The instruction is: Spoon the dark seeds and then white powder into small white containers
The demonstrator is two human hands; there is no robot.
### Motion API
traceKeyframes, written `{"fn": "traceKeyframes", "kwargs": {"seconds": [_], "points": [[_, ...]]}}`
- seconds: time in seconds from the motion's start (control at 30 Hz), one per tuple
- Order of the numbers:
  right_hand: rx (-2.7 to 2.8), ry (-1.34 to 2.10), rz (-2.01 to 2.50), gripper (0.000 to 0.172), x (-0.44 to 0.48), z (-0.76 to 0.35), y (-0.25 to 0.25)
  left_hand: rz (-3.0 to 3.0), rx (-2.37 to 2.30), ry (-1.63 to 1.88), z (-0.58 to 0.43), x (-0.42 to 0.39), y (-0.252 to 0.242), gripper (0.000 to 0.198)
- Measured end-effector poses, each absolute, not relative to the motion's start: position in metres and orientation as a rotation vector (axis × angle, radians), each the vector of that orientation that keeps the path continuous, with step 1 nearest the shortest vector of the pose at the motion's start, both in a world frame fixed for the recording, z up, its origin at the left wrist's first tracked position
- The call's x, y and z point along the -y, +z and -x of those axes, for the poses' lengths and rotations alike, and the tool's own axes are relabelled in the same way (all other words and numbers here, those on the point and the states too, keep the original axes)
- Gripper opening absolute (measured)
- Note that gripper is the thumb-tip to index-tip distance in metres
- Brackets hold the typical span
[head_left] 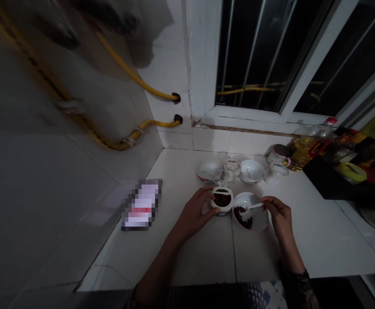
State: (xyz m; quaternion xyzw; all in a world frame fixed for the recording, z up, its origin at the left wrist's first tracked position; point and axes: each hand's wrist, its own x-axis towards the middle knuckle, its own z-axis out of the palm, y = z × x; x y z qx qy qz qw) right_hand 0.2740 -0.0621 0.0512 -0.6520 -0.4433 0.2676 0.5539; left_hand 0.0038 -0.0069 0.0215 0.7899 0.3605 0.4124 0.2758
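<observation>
Curling my left fingers (203, 194) around a round white-rimmed jar (223, 210), I pinch a white spoon (255, 206) right-handed in a white bowl (260, 218) behind the table's (203, 262) front edge.

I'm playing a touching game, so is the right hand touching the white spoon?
Touching. The head view shows the right hand pinching the handle end of the white spoon, with no gap between them.

Round white bowls (260, 218): three. Yellow tubes (132, 76) entering wall: two. Clear plastic bottle of yellow oil (301, 153): one. Bare hands (281, 216): two.
</observation>
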Motion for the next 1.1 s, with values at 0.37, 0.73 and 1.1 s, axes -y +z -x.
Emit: {"fn": "traceKeyframes", "kwargs": {"seconds": [0.37, 0.73, 1.1], "points": [[1.541, 0.087, 1.347, 0.018, 0.042, -0.24, 0.08, -2.109, -0.966, 1.103, -0.005, 0.007, 0.02, 0.019], [1.885, -0.428, 1.097, 0.027, 0.055, -0.25, 0.082, -2.134, -0.947, 1.101, -0.004, 0.006, 0.019, 0.021], [1.914, -0.293, 1.497, 0.017, 0.073, -0.312, 0.057, -2.133, -0.962, 1.107, -0.003, 0.006, 0.019, 0.02]]}}
